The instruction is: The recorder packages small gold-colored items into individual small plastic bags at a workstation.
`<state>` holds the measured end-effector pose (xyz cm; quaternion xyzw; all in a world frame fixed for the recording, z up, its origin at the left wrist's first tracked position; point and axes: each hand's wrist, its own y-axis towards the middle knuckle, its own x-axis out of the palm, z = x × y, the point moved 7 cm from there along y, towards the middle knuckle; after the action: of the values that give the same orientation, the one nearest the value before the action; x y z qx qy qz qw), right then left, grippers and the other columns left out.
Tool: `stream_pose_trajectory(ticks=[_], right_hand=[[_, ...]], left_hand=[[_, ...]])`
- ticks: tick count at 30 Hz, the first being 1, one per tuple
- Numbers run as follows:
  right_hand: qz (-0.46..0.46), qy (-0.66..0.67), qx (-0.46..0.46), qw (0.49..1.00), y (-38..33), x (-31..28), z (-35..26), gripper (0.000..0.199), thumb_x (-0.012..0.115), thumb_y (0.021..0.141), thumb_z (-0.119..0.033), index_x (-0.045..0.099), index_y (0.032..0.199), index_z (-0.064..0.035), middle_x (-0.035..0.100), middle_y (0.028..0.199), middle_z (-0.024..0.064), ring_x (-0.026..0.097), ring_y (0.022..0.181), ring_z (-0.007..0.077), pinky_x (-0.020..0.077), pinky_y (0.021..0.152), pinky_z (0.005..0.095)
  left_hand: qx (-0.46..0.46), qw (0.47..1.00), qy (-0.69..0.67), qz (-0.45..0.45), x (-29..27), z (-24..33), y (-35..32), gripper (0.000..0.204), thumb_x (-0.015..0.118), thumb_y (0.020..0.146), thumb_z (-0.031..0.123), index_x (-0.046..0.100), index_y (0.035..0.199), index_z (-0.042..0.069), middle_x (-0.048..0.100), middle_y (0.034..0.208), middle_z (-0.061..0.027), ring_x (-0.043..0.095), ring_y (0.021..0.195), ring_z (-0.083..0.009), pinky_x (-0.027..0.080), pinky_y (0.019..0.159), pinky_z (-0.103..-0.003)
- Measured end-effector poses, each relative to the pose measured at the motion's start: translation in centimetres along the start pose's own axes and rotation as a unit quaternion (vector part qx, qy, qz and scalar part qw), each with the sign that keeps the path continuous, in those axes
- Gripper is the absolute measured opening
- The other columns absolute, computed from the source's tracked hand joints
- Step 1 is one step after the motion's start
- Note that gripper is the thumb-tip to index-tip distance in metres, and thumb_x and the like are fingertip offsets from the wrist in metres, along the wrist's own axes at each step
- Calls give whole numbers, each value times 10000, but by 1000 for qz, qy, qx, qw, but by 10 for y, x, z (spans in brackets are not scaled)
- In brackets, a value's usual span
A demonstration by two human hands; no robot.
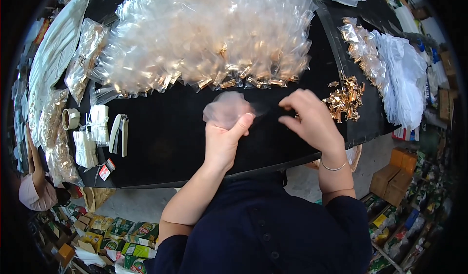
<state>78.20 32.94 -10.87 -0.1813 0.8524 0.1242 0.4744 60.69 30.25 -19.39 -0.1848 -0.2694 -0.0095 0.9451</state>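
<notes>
Head: left hand (225,136) clutching filmy plastic (223,109); right hand (311,114) unclenched near glossy golden pieces (348,101).

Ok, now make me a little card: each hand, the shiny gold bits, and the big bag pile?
Left hand: holds clear plastic, blurred
Right hand: half curled; can't tell if holding anything
Gold pieces: loose pile on black table, right of the right hand
Bag heap: clear, gold pieces inside, far side of table

Glare whitens clear bags (209,35) on a dark surface (165,142); blur softens plastic (222,106) in the left hand (224,131); fisheye edges curve into black.
</notes>
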Motion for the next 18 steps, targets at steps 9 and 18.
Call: stream_pose_trajectory(ticks=[9,18], right_hand=[[107,206,55,971,-6,-10,5,196,739,768,61,625,916,1,622,884,60,595,793,137,478,666,233],[193,250,-47,948,-1,-26,-25,99,718,807,33,657,883,15,644,864,80,590,679,110,466,569,240]], left_hand=[[-103,993,-50,-6,21,-17,-3,194,744,864,112,633,996,24,671,924,-70,603,766,-102,464,637,-213],[-72,993,-49,-77,32,-19,-3,309,755,857,125,640,1120,10,694,1007,-73,664,872,-134,540,693,-236]])
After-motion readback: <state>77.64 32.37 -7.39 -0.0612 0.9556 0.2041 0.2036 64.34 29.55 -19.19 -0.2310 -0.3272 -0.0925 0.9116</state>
